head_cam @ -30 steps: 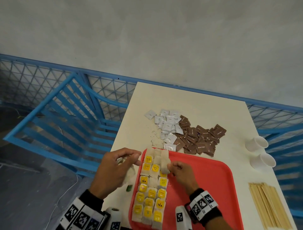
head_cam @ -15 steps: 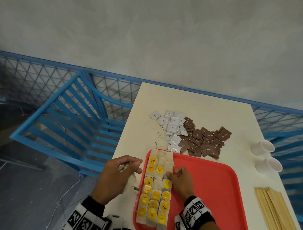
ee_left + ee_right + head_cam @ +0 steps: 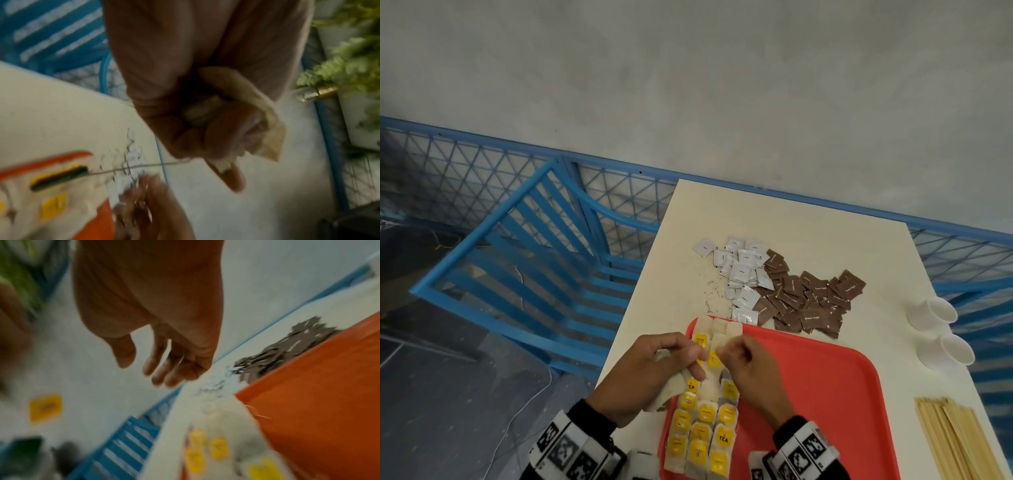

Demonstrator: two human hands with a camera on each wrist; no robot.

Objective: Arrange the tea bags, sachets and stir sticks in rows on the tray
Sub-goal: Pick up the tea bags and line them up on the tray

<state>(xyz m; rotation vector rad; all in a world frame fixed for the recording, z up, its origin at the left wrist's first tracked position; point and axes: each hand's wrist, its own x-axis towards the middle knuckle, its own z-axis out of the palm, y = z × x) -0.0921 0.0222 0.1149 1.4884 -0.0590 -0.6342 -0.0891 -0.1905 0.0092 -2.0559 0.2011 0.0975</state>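
Our left hand (image 3: 654, 371) curled round spare tea bags (image 3: 265, 123), thumb and forefinger pinching string (image 3: 139, 166). Our right hand (image 3: 751, 371) pinched bag over tea bag rows (image 3: 703, 428) at tray's (image 3: 825, 394) left edge. Sachets (image 3: 784, 287) heaped beyond tray's far edge; stir sticks (image 3: 959, 442) at worktop's (image 3: 808, 226) right edge.

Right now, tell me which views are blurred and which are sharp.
Head view: sharp, with even light; labels on the tea bags are readable, and the table edges bend from the wide lens. Left wrist view: dim and motion-smeared, the left hand soft. Right wrist view: heavily smeared, the tray and right hand soft.
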